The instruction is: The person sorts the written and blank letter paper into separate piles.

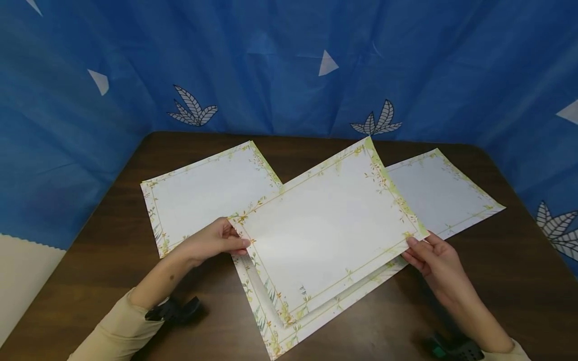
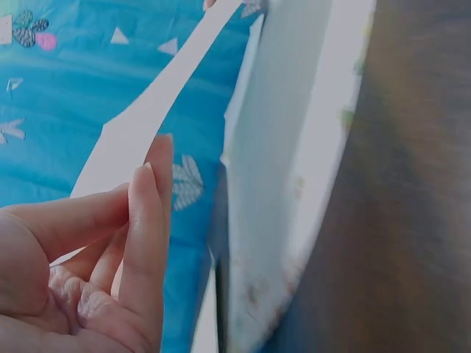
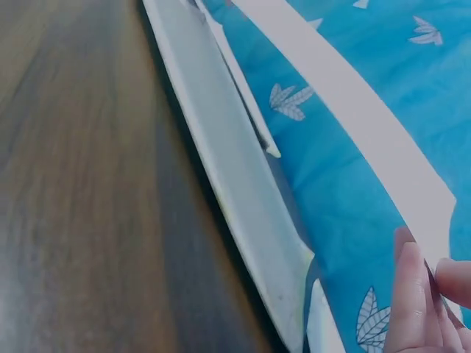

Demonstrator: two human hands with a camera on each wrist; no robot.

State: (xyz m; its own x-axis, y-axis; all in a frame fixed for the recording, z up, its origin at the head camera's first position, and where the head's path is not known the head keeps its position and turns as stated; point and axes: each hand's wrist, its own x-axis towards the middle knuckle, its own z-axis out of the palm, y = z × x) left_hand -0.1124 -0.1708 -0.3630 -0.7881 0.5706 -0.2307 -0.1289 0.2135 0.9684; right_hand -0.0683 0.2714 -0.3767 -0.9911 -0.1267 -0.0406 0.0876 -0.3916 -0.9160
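Observation:
Between both hands a sheet of paper (image 1: 325, 225) with a floral printed border is held up, tilted, above the table. My left hand (image 1: 220, 239) pinches its left edge, thumb on top; in the left wrist view the fingers (image 2: 143, 213) meet on the paper's edge. At the lower right corner my right hand (image 1: 431, 258) pinches the sheet between thumb and fingers, also seen from the side with the held sheet (image 3: 353, 95) in the right wrist view. Directly below lies another bordered sheet (image 1: 289, 338), mostly hidden by the raised one.
A bordered sheet (image 1: 194, 195) lies at the left, with a second edge showing under its corner. Another sheet (image 1: 447, 193) lies at the right, partly covered. The dark wooden table (image 1: 104, 281) ends at a blue curtain (image 1: 289, 75) with leaf prints.

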